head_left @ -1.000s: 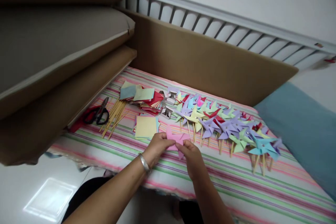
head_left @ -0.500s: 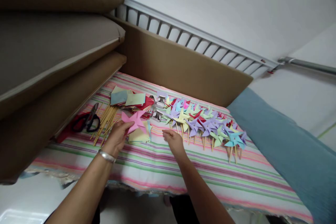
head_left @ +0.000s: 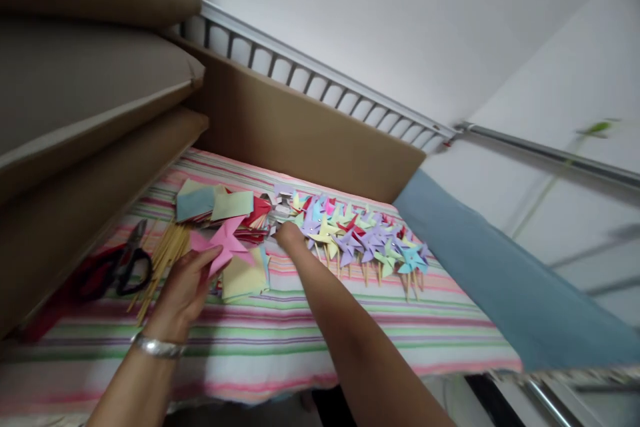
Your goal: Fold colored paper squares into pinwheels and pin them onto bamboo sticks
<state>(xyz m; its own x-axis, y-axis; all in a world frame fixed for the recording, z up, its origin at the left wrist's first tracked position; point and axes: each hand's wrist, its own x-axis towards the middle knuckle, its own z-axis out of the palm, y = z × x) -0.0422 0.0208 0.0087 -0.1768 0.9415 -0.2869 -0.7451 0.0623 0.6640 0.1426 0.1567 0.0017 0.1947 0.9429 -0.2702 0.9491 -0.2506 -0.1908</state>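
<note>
We are holding the folded pink paper pinwheel (head_left: 225, 248) up in our left hand (head_left: 184, 287), fingers pinching its lower blades, over the near-left part of the striped cloth-covered tabletop (head_left: 320, 340). Our right hand (head_left: 289, 235) is reaching toward the far edge, touching the small silvery metal bits (head_left: 278, 208) beside the stack of coloured paper squares (head_left: 215, 203); its finger state we cannot tell. The row of finished paper pinwheels on sticks (head_left: 360, 243) is lying just right of it.
</note>
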